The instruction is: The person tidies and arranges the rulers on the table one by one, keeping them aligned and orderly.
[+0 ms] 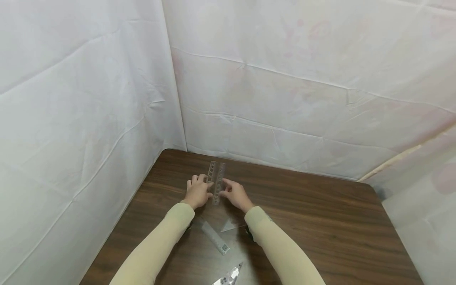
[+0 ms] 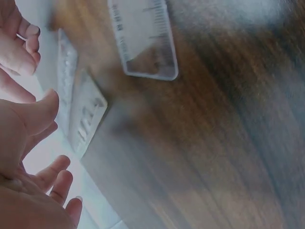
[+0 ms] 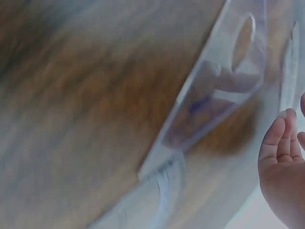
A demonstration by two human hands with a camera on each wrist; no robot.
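Note:
Two clear stencil rulers [image 1: 215, 180] with rows of holes lie side by side on the dark wooden table [image 1: 320, 221], pointing away from me. My left hand [image 1: 204, 189] rests at their left edge, its fingers relaxed and touching the plastic. On the other side my right hand [image 1: 225, 189] touches their right edge with loose fingertips. In the left wrist view the stencil rulers [image 2: 78, 112] lie just past my spread left hand [image 2: 43, 138]. Only the fingers of my right hand [image 3: 281, 157] show in the right wrist view. Neither hand grips anything.
Nearer to me lie a clear straight ruler [image 1: 215, 237], a clear set square [image 1: 231, 225] and another triangle [image 1: 228, 277] at the front edge. White sheeting [image 1: 107, 99] walls in the table at the left and back. Bare wood stretches to the right.

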